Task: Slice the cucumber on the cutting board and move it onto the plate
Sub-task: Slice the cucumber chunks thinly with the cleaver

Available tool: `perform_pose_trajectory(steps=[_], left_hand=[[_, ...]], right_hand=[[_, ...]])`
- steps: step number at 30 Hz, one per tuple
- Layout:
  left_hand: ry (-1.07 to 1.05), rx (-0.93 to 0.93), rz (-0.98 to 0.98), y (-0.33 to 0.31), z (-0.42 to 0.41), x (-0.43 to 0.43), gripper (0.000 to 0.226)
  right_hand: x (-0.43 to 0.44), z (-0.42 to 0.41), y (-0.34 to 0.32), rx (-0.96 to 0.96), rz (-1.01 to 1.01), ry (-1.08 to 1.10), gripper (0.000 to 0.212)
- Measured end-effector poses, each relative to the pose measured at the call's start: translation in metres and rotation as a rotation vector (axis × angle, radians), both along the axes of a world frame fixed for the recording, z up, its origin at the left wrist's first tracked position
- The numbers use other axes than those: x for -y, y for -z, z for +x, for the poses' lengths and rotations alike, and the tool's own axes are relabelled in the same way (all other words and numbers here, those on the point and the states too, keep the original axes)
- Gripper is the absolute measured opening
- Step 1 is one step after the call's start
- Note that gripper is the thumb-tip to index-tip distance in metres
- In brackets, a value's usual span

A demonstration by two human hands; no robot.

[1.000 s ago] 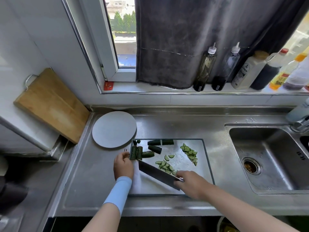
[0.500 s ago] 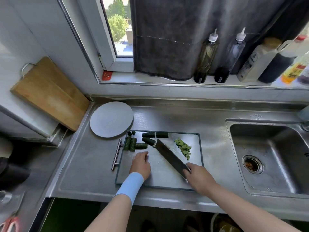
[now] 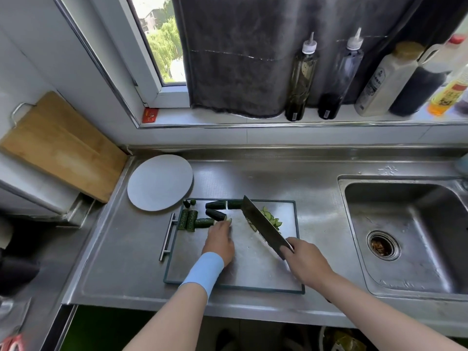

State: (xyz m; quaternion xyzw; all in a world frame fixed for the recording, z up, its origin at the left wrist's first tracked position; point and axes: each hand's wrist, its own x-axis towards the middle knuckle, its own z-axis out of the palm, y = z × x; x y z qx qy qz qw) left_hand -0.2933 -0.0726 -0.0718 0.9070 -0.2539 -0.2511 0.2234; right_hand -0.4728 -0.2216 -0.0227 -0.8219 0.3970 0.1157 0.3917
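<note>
The left hand (image 3: pixel 220 240) has its grip curled on the near end of a cucumber piece (image 3: pixel 214 214) at the far left of the cutting board (image 3: pixel 253 274); the long axis of the piece runs about left to right. The right hand (image 3: pixel 304 259) is clamped on the knife (image 3: pixel 263 226), which is lifted just to the right of the piece, with bare board on the near side.

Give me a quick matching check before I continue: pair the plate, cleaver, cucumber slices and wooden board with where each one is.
Things:
1. plate
2. cleaver
3. cucumber slices
4. wooden board

Places:
A. leaning against the wall, far left
B. in the grip of the right hand
C. on the steel cutting board, right of the blade
D. on the counter, by the cutting board's far-left corner

Pairs: 1-D, 2-B, 3-C, 4-A.
</note>
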Motion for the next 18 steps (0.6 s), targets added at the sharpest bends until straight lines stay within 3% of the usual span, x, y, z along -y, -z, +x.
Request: perform_pose_trajectory(steps=[9, 14, 18], left_hand=[[0.029, -0.101, -0.166, -0.002, -0.017, 0.029, 0.045], [0.002, 0.187, -0.25, -0.011, 0.022, 0.044, 0.035], [0.257, 0.346, 0.027, -0.009, 0.054, 0.065, 0.049]], right_hand=[[0.018, 0.014, -0.012, 0.079, 0.01, 0.073, 0.025], [0.027, 0.021, -0.013, 0.083, 0.0, 0.109, 0.025], [0.03, 0.026, -0.013, 0.082, -0.007, 0.118, 0.025]])
